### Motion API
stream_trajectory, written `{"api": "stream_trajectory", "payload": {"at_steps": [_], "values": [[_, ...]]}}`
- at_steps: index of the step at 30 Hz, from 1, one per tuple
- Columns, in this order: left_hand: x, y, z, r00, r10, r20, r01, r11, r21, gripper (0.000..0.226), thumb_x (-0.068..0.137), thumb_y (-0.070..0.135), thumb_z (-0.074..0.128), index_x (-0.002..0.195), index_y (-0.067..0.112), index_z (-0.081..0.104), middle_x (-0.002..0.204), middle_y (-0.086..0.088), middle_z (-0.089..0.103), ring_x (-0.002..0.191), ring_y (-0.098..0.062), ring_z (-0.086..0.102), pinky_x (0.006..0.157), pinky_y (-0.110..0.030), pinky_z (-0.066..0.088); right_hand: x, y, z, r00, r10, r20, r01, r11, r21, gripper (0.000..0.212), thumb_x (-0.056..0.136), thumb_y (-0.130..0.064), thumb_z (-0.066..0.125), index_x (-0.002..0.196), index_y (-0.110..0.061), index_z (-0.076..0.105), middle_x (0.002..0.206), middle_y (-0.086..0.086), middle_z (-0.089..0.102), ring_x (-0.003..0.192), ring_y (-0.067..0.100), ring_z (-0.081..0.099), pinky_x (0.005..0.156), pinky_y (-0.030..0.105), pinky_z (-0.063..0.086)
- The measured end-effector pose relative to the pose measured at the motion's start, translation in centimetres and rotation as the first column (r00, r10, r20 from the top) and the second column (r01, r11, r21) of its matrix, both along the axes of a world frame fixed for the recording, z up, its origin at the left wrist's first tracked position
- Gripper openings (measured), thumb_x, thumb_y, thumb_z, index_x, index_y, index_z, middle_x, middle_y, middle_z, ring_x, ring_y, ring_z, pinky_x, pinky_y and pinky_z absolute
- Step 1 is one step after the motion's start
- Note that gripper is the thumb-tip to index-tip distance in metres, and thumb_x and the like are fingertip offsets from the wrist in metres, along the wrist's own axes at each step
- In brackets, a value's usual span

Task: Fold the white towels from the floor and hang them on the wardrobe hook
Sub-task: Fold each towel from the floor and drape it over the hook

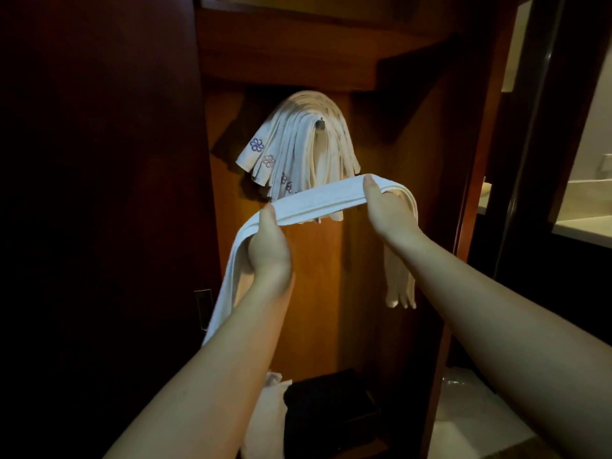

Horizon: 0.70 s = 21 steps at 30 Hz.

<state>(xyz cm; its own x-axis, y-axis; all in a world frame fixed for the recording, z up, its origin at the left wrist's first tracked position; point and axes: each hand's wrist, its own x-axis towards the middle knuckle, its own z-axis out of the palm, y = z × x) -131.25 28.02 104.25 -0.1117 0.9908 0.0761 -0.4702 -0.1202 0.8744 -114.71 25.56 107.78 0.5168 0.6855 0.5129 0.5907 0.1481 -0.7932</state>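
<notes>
Towel [318, 202] stretched between both hands below the hook [320, 123].
Left hand [270, 248] and right hand [385, 210] fingers each curl round the folded strip; hung towels [294, 140] drape the hook.

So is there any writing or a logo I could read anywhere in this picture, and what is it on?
No readable words or numbers anywhere.
Hanging towels: small purple embroidered emblems near the lower ends, flower-like shapes, not letters; the lower ones are too small and blurred to make out.
Folded towel held in the left hand and right hand: plain white, no mark showing.
Wardrobe panels and hook: no label visible.
</notes>
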Motion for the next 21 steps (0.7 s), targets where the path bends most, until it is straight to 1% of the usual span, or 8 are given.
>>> {"api": "stream_trajectory", "payload": {"at_steps": [2,4,6,10,13,16,18,21], "values": [[-0.4,0.8,0.8,0.999,0.042,0.006,-0.042,0.999,0.023,0.029,0.088,0.046,0.058,0.084,0.021,0.070,0.080,0.000,0.071,0.086,-0.021,0.069,0.075,-0.034,0.054,0.5,0.9,-0.2,0.998,0.023,-0.065,-0.021,0.999,0.036,0.054,0.105,-0.053,0.039,0.069,-0.020,0.061,0.061,-0.007,0.054,0.061,0.011,0.054,0.058,0.028,0.036],[-0.5,1.9,1.9,0.995,0.095,0.001,-0.095,0.995,0.033,0.023,0.091,0.042,0.057,0.081,0.023,0.065,0.080,0.002,0.064,0.083,-0.018,0.063,0.068,-0.031,0.046,0.9,1.9,-0.1,0.974,0.104,-0.200,-0.087,0.992,0.090,0.039,0.105,-0.051,0.043,0.086,-0.025,0.065,0.079,-0.011,0.062,0.078,0.003,0.058,0.066,0.021,0.040],[-0.5,2.8,2.8,0.990,0.128,-0.059,-0.124,0.990,0.063,0.021,0.093,0.040,0.057,0.081,0.024,0.063,0.082,0.002,0.062,0.083,-0.015,0.059,0.064,-0.031,0.041,1.2,2.8,0.3,0.895,0.218,-0.389,-0.157,0.970,0.184,0.032,0.102,-0.049,0.046,0.093,-0.025,0.066,0.089,-0.005,0.066,0.091,0.008,0.063,0.076,0.024,0.045],[-0.6,5.7,4.7,0.982,0.058,-0.178,-0.032,0.989,0.148,0.021,0.094,0.043,0.055,0.092,0.027,0.067,0.096,0.000,0.070,0.098,-0.019,0.065,0.084,-0.037,0.053,2.3,4.9,1.5,0.803,0.182,-0.568,-0.034,0.965,0.261,0.022,0.098,-0.045,0.053,0.090,-0.026,0.061,0.097,0.003,0.066,0.098,0.018,0.062,0.083,0.031,0.048],[-0.5,8.6,6.0,0.964,0.052,-0.259,0.015,0.968,0.252,0.025,0.098,0.051,0.052,0.090,0.031,0.066,0.093,0.008,0.068,0.092,-0.007,0.062,0.071,-0.025,0.045,4.1,7.4,2.7,0.805,0.163,-0.571,0.013,0.956,0.293,0.018,0.099,-0.040,0.052,0.086,-0.028,0.055,0.094,0.000,0.062,0.098,0.017,0.061,0.077,0.027,0.044],[0.0,11.5,7.7,0.910,0.028,-0.415,0.119,0.938,0.326,0.051,0.097,0.065,0.043,0.117,0.026,0.068,0.114,0.000,0.071,0.109,-0.015,0.064,0.091,-0.032,0.050,5.6,9.8,4.4,0.840,0.156,-0.519,0.017,0.950,0.313,0.019,0.100,-0.039,0.048,0.088,-0.028,0.056,0.092,-0.001,0.064,0.098,0.017,0.062,0.072,0.027,0.042],[0.5,13.5,9.1,0.854,0.001,-0.520,0.196,0.926,0.324,0.069,0.093,0.075,0.038,0.133,0.024,0.063,0.129,-0.004,0.067,0.122,-0.021,0.060,0.106,-0.042,0.046,6.9,11.7,5.7,0.850,0.135,-0.509,0.043,0.946,0.323,0.019,0.099,-0.039,0.048,0.092,-0.025,0.059,0.094,0.001,0.065,0.101,0.021,0.064,0.074,0.029,0.043],[1.5,17.1,11.5,0.793,-0.016,-0.610,0.254,0.918,0.306,0.078,0.086,0.084,0.033,0.122,0.024,0.068,0.122,-0.008,0.071,0.117,-0.026,0.064,0.107,-0.051,0.046,9.4,15.6,7.6,0.867,0.104,-0.488,0.072,0.942,0.328,0.024,0.096,-0.044,0.050,0.100,-0.023,0.062,0.100,0.007,0.068,0.101,0.023,0.066,0.074,0.031,0.045]]}}
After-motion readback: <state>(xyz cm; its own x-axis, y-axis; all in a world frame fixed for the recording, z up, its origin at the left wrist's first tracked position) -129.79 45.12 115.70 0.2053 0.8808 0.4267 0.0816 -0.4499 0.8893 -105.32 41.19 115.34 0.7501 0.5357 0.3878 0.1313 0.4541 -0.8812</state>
